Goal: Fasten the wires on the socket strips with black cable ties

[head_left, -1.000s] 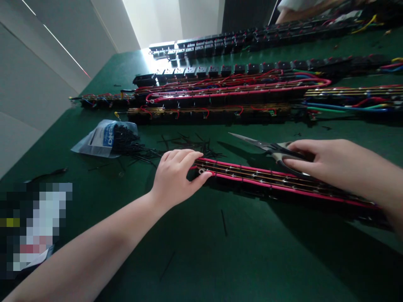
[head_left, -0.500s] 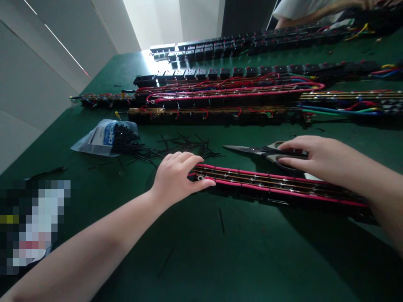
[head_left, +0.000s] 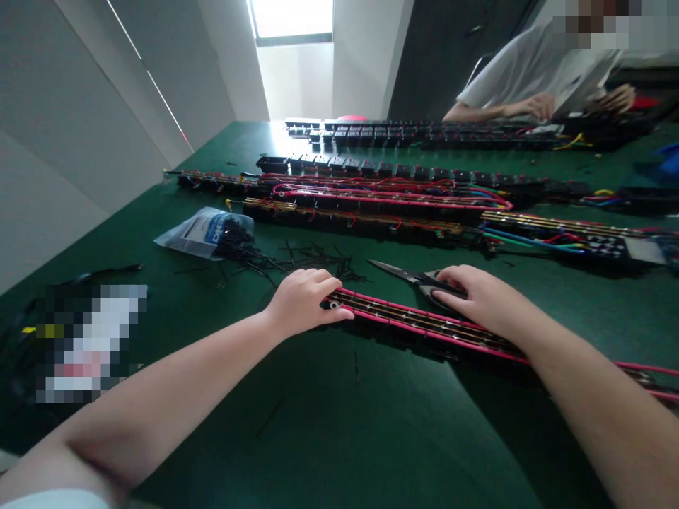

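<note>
My left hand (head_left: 302, 300) is closed around the near-left end of a long black strip (head_left: 419, 326) that carries brass-coloured rails and red wires along both edges. A ring terminal (head_left: 334, 305) shows between its thumb and fingers. My right hand (head_left: 480, 300) is closed on the dark handles of a pair of scissors (head_left: 400, 273). The scissors lie behind the strip, their blades pointing left and looking closed. Part of the strip passes out of sight under my right forearm.
A plastic bag (head_left: 199, 233) spills black cable ties (head_left: 318, 258) behind my left hand. Several wired strips (head_left: 371, 198) lie across the green table (head_left: 329, 438). At the far right a person in a white shirt (head_left: 523, 71) works with both hands. A blurred-out packet (head_left: 98, 339) lies left.
The view has tilted up and pulled back, so more of the far table and the other person shows. My left hand keeps its grip on the strip; my right hand stays on the scissors.
</note>
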Action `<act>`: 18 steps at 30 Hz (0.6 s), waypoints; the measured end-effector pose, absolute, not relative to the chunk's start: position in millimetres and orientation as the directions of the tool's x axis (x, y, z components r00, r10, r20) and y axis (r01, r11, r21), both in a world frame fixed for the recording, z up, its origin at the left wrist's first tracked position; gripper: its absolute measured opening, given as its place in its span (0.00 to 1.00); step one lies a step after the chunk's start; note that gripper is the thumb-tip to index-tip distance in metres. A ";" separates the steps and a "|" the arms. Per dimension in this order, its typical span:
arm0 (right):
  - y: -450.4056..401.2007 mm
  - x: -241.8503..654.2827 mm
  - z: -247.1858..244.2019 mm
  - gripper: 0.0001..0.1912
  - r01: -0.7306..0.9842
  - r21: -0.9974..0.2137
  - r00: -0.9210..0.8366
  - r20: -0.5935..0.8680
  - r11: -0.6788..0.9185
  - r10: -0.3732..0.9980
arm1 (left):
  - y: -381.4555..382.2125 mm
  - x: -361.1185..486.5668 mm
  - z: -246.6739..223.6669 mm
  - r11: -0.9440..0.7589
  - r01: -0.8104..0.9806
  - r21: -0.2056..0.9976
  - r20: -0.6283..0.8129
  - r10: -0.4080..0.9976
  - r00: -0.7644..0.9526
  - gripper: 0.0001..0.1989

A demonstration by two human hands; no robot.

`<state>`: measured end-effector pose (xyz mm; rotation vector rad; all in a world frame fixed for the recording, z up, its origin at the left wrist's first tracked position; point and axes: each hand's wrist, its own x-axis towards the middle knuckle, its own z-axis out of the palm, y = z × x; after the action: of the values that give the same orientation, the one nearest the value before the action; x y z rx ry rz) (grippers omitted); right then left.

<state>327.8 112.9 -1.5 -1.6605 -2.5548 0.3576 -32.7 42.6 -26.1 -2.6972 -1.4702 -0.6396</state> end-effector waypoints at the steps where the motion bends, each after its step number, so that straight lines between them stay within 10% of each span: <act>1: 112.5 327.2 -1.0 0.18 0.892 -0.223 -0.418 -0.068 0.394 0.906 | 42.9 -32.4 -26.8 -0.555 0.811 0.184 0.344 0.809 0.476 0.30; 18: 120.4 317.5 -3.9 0.19 0.886 -0.082 -0.459 -0.012 0.457 0.888 | 40.9 -28.7 -25.9 -0.411 0.889 0.203 0.227 0.903 0.365 0.19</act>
<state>317.5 120.4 -3.9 -1.6161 -2.6538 0.1183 -28.7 40.9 -25.9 -2.6327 -1.7290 -0.4864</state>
